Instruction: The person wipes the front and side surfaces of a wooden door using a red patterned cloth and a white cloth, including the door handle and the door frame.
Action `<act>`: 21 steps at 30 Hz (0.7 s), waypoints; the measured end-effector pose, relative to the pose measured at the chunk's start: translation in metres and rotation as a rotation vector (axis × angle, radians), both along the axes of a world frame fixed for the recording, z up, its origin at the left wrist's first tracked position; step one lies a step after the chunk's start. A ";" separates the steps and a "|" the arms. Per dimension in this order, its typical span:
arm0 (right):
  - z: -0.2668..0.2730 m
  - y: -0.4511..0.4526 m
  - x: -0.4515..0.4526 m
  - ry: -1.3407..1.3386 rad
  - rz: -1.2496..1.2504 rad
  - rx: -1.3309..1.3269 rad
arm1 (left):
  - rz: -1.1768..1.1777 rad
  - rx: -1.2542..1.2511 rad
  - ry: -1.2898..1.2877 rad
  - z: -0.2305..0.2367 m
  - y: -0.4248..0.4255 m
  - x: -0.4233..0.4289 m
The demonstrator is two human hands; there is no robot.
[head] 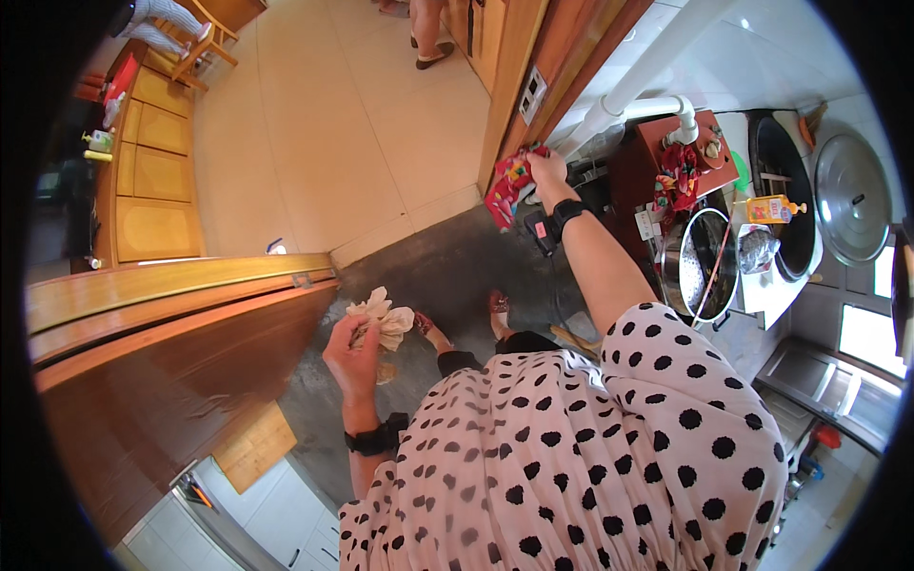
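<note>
My left hand (353, 355) is closed around a crumpled beige cloth or paper (383, 318), held in front of me at the left. Stretched out to the right, my right hand (548, 171) grips a red flowered cloth (513, 187), which hangs beside the wooden door frame (493, 132). Just past that hand runs a white plastic pipe (596, 125). A second red flowered cloth (677, 177) lies over the reddish-brown cabinet (653, 132) to the right.
An open wooden door (186, 342) stands at the left. To the right are a steel pot (675, 275), a dark wok (785, 185), a yellow bottle (771, 210) and a large metal lid (852, 198). Beyond the doorway, another person's leg (428, 32) shows near a wooden cabinet.
</note>
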State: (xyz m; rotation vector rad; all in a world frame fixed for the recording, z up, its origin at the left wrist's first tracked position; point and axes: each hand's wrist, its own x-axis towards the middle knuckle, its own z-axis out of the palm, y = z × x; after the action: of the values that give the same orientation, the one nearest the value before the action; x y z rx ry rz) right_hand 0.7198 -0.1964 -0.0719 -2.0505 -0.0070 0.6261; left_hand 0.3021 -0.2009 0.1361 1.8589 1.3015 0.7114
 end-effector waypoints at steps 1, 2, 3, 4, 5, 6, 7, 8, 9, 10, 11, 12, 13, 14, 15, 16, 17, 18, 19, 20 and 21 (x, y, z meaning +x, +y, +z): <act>0.054 0.018 -0.039 0.191 -0.059 0.236 | 0.066 -0.010 0.026 -0.004 -0.012 -0.022; 0.047 0.018 -0.011 0.145 -0.123 0.244 | 0.036 -0.004 0.005 -0.006 -0.011 -0.015; 0.051 0.025 0.000 0.119 -0.162 0.247 | 0.034 -0.005 -0.006 -0.008 -0.013 -0.015; 0.054 0.020 0.006 0.108 -0.165 0.247 | 0.030 0.012 -0.002 -0.009 -0.015 -0.015; 0.059 0.015 0.016 0.073 -0.192 0.295 | 0.024 0.029 0.001 -0.011 -0.016 -0.015; 0.075 0.018 0.014 0.045 -0.198 0.343 | 0.040 0.029 -0.005 -0.014 -0.018 -0.019; 0.096 0.019 0.007 0.047 -0.181 0.345 | 0.059 0.045 0.006 -0.017 -0.020 -0.023; 0.118 0.017 0.000 0.020 -0.143 0.435 | 0.076 0.060 0.018 -0.019 -0.021 -0.027; 0.138 0.012 -0.006 -0.013 -0.111 0.522 | 0.082 0.057 0.011 -0.024 -0.020 -0.030; 0.155 0.008 -0.012 -0.028 -0.094 0.720 | 0.078 0.071 0.013 -0.023 -0.020 -0.033; 0.166 0.001 -0.012 -0.046 -0.077 0.913 | 0.073 0.079 0.012 -0.023 -0.023 -0.031; 0.172 -0.004 -0.010 -0.091 -0.047 1.052 | 0.074 0.080 0.007 -0.024 -0.023 -0.029; 0.179 -0.008 -0.009 -0.141 -0.016 1.118 | 0.068 0.084 0.002 -0.025 -0.023 -0.029; 0.185 -0.013 -0.008 -0.252 -0.020 1.076 | 0.063 0.087 -0.003 -0.027 -0.023 -0.028; 0.188 -0.016 -0.003 -0.368 -0.028 1.034 | 0.066 0.091 -0.007 -0.029 -0.022 -0.027; 0.188 -0.016 0.002 -0.481 -0.040 1.038 | 0.063 0.099 -0.009 -0.032 -0.021 -0.026; 0.189 -0.013 0.006 -0.578 -0.025 0.990 | 0.063 0.106 -0.012 -0.035 -0.020 -0.024; 0.192 -0.013 0.005 -0.733 0.028 0.763 | 0.068 0.109 -0.015 -0.034 -0.020 -0.023; 0.197 -0.010 0.001 -0.877 0.083 0.533 | 0.071 0.125 -0.010 -0.034 -0.021 -0.022; 0.183 0.000 -0.001 -0.834 0.165 0.406 | 0.080 0.142 -0.005 -0.034 -0.022 -0.021; 0.156 0.007 0.004 -1.169 0.289 0.372 | 0.089 0.150 -0.015 -0.032 -0.021 -0.021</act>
State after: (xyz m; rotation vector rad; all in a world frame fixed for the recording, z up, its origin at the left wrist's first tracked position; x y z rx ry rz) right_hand 0.7241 -0.1897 0.0845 -1.7803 -1.0217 -0.4549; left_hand 0.2809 -0.2224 0.1039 1.9190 1.3605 0.8901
